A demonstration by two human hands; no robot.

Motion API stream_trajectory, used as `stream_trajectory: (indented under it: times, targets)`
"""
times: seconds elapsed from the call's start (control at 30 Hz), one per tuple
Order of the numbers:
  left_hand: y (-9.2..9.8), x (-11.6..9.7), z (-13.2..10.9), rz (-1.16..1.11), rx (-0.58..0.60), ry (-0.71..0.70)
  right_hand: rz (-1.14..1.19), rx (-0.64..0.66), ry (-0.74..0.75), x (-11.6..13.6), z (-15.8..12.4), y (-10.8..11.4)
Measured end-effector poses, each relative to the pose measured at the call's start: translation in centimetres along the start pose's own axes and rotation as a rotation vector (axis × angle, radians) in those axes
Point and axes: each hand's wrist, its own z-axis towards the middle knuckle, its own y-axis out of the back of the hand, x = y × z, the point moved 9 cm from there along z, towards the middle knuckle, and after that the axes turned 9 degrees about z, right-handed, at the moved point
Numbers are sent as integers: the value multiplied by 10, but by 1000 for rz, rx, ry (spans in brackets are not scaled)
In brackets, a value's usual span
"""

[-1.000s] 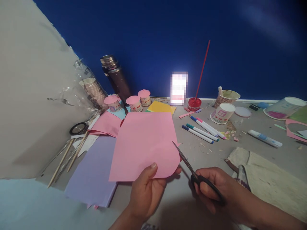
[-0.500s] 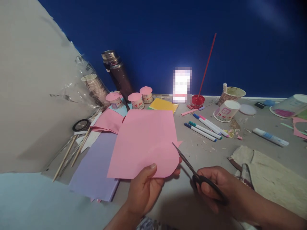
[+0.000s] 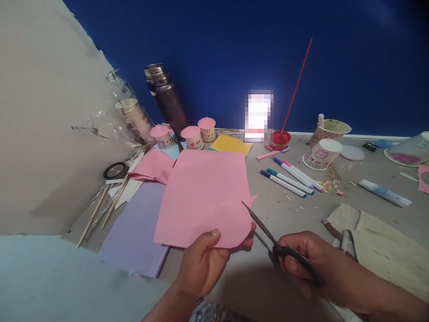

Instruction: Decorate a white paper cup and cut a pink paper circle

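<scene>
A pink paper sheet [image 3: 204,192] is in my left hand [image 3: 204,261], thumb on top near its lower edge and fingers beneath. Its lower right corner is cut round, and a thin pointed piece sticks out at the right edge. My right hand [image 3: 308,261] grips black-handled scissors [image 3: 263,223]. The blades look closed together, their tip over the sheet's right edge. Beneath the sheet on the left lies a stack of purple paper [image 3: 134,232], with folded pink paper [image 3: 154,165] behind it.
Three small pink-topped cups [image 3: 192,137] stand behind the sheet, near a dark thermos [image 3: 170,107]. Several markers [image 3: 284,183] lie right of it, before a drawn-on cup [image 3: 321,154]. A beige cloth [image 3: 385,241] lies at the right, wooden sticks [image 3: 94,214] at the left.
The view has shifted slightly, so the background objects sit a little further right. Both hands keep their holds, and the scissors stay at the sheet's right edge.
</scene>
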Motion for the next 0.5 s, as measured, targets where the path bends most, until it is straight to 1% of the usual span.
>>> stream_trajectory:
  times: [0.13, 0.23, 0.4, 0.5]
  targets:
    - [-3, -2, -2, 15, 37, 2, 22, 19, -2, -4, 1, 1]
    - [-1, -1, -4, 20, 51, 12, 31, 37, 2, -4, 2, 1]
    - [2, 0, -5, 32, 34, 25, 25, 44, 16, -4, 2, 1]
    - [5, 0, -7, 58, -14, 31, -7, 31, -1, -6, 1, 3]
